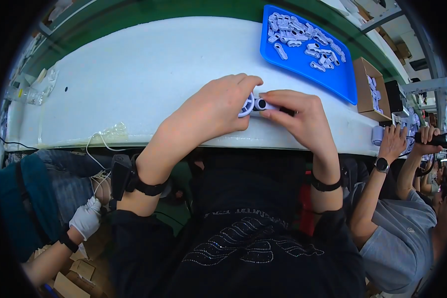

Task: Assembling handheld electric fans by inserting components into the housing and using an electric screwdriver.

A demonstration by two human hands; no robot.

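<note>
A pale lavender plastic ring with spokes is near the front edge of the long white desk, between the two bare hands. The left hand covers the ring's left side, so its full outline is hidden. Just to its right is a short pale lavender plastic piece with a round black spot; its far end disappears into the right hand. Whether the two parts are joined, or touch the desk, I cannot tell. A dark patch inside the right palm is also unclear.

The left hand is arched with its back upward, fingers curled over the ring and thumb below. The right hand comes in from the opposite side, index finger and thumb pinching the short piece; its remaining fingers are mostly hidden. Both forearms angle inward, with black straps around them.

Beyond, similar pale pieces overlap on a rectangular blue plastic tray, too small to make out individually.
</note>
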